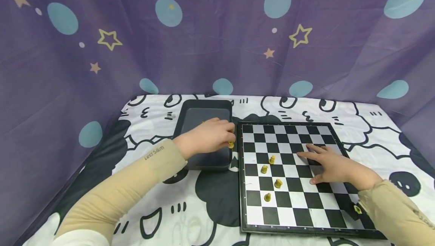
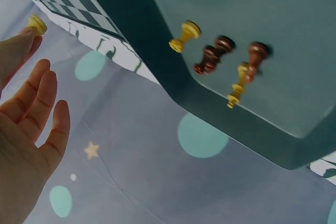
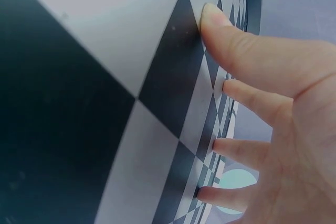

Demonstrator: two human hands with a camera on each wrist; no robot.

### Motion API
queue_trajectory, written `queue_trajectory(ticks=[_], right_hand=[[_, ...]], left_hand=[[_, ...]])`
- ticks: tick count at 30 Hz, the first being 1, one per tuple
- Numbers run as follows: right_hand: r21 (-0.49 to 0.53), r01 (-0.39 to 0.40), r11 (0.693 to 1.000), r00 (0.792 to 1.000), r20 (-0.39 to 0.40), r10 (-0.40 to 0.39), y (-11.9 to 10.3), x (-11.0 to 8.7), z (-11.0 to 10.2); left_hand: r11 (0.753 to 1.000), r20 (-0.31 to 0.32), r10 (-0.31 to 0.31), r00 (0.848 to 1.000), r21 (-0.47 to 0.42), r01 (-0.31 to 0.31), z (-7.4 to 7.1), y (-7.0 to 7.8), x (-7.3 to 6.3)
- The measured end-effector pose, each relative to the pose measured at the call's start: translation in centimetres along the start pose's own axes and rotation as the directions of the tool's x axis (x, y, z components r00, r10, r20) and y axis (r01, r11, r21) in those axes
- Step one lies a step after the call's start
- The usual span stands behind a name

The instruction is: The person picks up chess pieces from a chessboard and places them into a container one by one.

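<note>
Dark tray (image 1: 204,114): beneath the left hand, brown pieces (image 2: 223,44) and yellow pieces (image 2: 188,32) lying inside.
Left hand (image 1: 210,136): pinching a yellow chess piece (image 1: 231,145) above the tray's right rim.
Chessboard (image 1: 290,202): just right of the left hand, bearing four yellow chessmen (image 1: 272,159) left of the right hand.
Right hand (image 1: 334,166): released, fingers spread over the board.

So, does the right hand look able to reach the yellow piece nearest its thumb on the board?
Probably yes: the right hand is over the chessboard holding nothing, and in the head view only bare squares show between it and that yellow piece.
</note>
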State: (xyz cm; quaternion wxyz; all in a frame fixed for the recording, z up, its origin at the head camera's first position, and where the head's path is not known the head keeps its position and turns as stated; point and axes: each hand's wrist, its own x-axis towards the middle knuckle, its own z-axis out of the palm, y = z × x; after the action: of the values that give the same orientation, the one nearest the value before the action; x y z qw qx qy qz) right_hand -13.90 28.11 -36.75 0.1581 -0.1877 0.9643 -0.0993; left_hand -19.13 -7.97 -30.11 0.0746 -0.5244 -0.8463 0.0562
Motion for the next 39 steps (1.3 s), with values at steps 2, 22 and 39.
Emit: queue_trajectory(ticks=[2, 22, 39], right_hand=[[0.0, 0.001, 1.0, 1.0, 0.001, -0.001, 0.0, 0.0, -0.1], [-0.003, 0.021, 1.0, 1.0, -0.017, -0.021, -0.1, -0.1, 0.1], [0.001, 0.002, 1.0, 1.0, -0.008, -0.002, 0.0, -0.1, 0.2]], left_hand=[[1.0, -0.002, -0.017, 1.0, -0.004, 0.017, 0.0, -0.5, -0.1], [0.98, 0.034, -0.186, 0.982, -0.067, 0.188, 1.3, -4.9, -0.1], [0.927, 0.158, -0.348, 0.924, -0.092, 0.364, 3.3, -7.8, 0.7]])
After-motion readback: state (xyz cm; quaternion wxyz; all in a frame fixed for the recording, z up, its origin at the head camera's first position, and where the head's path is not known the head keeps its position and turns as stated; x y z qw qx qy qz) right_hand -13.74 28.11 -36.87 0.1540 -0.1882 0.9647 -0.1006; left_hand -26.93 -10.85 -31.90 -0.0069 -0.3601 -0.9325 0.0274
